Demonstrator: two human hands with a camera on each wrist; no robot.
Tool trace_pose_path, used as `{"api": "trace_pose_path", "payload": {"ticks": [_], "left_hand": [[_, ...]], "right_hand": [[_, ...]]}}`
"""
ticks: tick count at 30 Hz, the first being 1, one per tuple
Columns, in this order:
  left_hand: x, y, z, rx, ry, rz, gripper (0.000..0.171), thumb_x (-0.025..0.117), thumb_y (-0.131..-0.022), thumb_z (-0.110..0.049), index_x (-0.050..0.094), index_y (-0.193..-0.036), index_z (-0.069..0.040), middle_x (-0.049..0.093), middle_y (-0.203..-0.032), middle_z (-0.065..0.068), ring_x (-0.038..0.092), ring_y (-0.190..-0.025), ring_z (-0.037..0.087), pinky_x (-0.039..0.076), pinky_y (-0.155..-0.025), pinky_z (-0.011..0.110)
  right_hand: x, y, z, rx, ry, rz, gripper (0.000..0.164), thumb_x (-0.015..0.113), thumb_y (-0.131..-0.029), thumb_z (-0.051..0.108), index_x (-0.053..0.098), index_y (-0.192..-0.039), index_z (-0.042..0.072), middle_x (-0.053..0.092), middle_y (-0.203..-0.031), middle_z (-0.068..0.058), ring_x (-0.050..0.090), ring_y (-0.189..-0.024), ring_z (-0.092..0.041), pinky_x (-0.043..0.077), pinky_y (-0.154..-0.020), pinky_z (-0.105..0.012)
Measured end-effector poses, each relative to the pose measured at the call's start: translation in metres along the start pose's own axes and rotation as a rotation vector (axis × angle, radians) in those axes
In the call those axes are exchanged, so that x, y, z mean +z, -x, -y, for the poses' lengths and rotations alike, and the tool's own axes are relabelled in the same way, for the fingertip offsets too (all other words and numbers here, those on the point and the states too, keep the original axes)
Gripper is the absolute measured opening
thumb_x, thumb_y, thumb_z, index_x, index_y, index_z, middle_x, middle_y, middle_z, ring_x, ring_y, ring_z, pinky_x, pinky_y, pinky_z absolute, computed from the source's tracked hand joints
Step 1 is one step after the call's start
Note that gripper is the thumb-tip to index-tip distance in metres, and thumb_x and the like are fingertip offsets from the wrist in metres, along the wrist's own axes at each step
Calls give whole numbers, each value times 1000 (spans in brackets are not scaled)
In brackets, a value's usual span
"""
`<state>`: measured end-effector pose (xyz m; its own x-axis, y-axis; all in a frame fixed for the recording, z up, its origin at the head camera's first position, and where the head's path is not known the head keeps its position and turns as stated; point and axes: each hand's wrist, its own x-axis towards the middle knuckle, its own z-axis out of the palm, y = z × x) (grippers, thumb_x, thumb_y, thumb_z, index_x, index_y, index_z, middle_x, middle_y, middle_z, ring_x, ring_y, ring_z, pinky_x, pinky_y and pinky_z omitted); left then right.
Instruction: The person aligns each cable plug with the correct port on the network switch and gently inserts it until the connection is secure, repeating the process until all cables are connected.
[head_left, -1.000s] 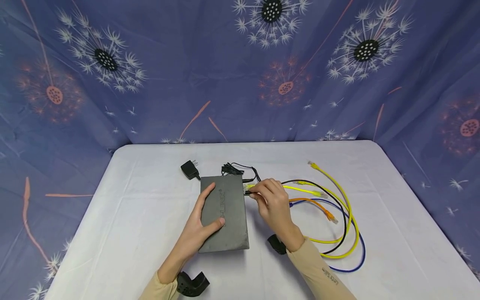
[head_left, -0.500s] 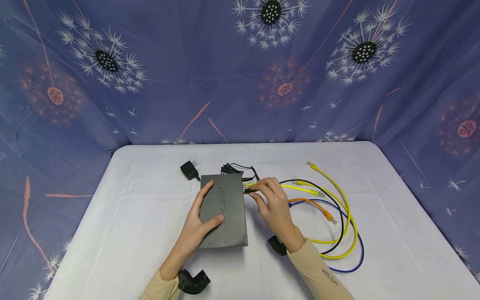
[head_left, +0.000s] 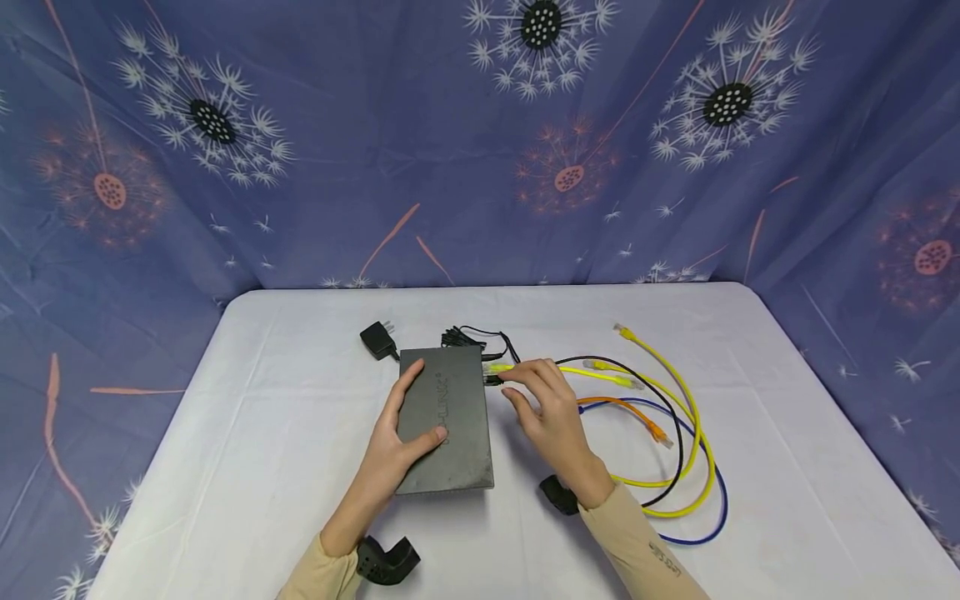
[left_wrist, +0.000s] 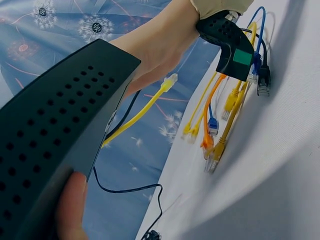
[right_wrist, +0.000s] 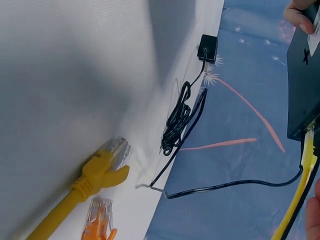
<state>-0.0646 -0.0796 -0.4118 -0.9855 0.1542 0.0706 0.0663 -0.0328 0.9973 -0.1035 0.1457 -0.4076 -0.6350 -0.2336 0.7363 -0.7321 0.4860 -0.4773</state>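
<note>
- Where the worktop [head_left: 285, 417] nears its far edge, left of the middle, a black power adapter [head_left: 378, 341] lies with its prongs pointing away from the person.
- Next comes the left hand [head_left: 390, 446], closed round the left side of a dark box [head_left: 468, 433], thumb across the top, so it has a firm hold.
- That box sits just left of the worktop's middle, held up off it, I see, with lettering partly readable on top.
- Behind it, toward the far edge, is a bundled black cord [head_left: 462, 337].
- Out of the box's right side come a yellow plug [head_left: 498, 367] and, just nearer the person, a black plug [head_left: 492, 380].
- At the black plug, the right hand [head_left: 553, 412] has thumb and forefinger slightly parted; whether it grips anything, I can't tell.
- Farther toward the right edge lie an orange cable [head_left: 637, 410], a black cable [head_left: 592, 359] and a blue cable [head_left: 692, 543], the last two looping.
</note>
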Motion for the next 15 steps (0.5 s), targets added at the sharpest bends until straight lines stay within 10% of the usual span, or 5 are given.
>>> {"api": "trace_pose_path", "payload": {"ticks": [15], "left_hand": [[-3, -2, 1, -15, 6, -16, 83, 71, -82, -9, 30, -150, -33, 17, -156, -2, 9, -141, 21, 6, -107, 57]], "right_hand": [[-17, 13, -6, 67, -17, 49, 27, 72, -80, -6, 69, -106, 3, 63, -101, -4, 57, -94, -22, 43, -82, -28]]}}
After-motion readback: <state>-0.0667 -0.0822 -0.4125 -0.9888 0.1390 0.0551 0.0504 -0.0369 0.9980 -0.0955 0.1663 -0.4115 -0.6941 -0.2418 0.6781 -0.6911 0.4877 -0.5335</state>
